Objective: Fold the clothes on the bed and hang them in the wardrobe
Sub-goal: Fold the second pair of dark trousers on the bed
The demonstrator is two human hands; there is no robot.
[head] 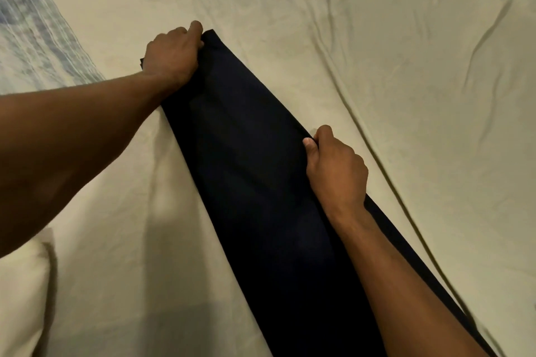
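Nearest to you, at the lower left, a pale pillow (20,298) lies on the cream bed sheet (377,52), and the sheet around it is smooth, while further to the right it has long creases. Your two bare forearms cross the view from both lower corners, and the right one covers a part of the right edge of the garment. The dark navy garment (255,182) lies flat on the sheet as a long narrow strip, which runs from the bottom edge of the view up and to the left; it is wider near you and narrower at the far end. It is so dark that I cannot tell if it is trousers or another kind of clothing, and only faint fold lines show on the surface. Your right hand (333,168) is at the right edge of the strip, about the middle of its length, with the fingers curled and the thumb on top, pinching the edge of the cloth. Further away, your left hand (172,56) grips the far end of the strip, the fingers curled around its corner. Behind it, at the upper left, a blue and white patterned fabric (32,29) lies on the bed.
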